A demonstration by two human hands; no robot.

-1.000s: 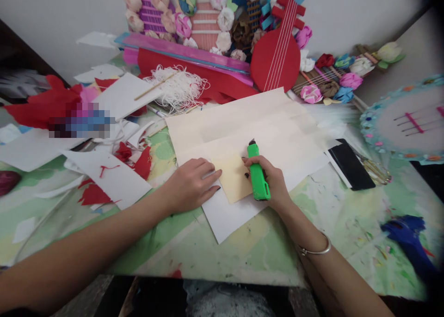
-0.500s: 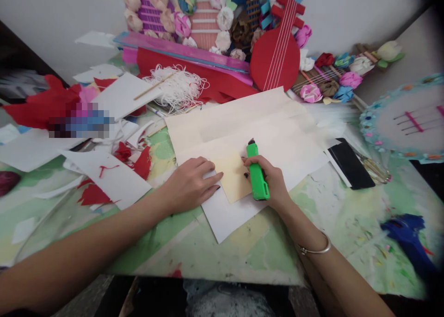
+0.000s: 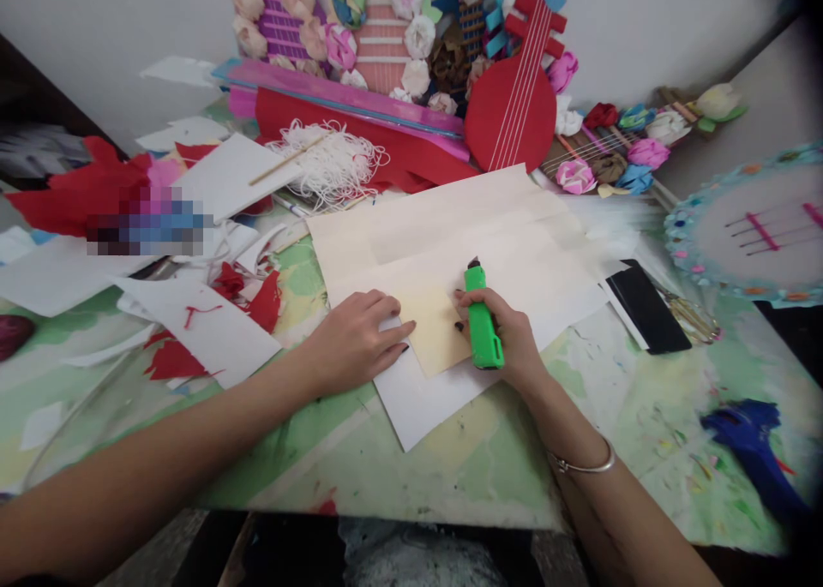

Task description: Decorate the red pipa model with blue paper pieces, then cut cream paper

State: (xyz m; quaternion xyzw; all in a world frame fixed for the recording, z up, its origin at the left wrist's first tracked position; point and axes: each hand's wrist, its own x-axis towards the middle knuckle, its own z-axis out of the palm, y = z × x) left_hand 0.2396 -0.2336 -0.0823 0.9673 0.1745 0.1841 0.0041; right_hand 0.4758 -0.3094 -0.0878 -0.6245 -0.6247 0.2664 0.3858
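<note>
My left hand (image 3: 357, 338) lies flat with its fingers stretched out. It presses on the left edge of a small pale yellow sheet (image 3: 429, 347) and the white paper (image 3: 421, 411) under it. In my right hand (image 3: 511, 334) is a chunky green utility knife (image 3: 483, 330), its dark tip pointing away from me. My right fingertips also reach the right side of the yellow sheet. Beneath the white paper's far part spreads a large cream sheet (image 3: 411, 227).
On the left are red scraps (image 3: 173, 356), white card (image 3: 202, 321) and tangled white string (image 3: 331, 163). A red paper lute (image 3: 511, 111) stands behind. To the right lie a black phone-like slab (image 3: 648, 306), gold-handled scissors (image 3: 694, 313) and a blue glue gun (image 3: 749, 433).
My right hand and the green utility knife have shifted slightly to the right. My left hand and the papers look the same.
</note>
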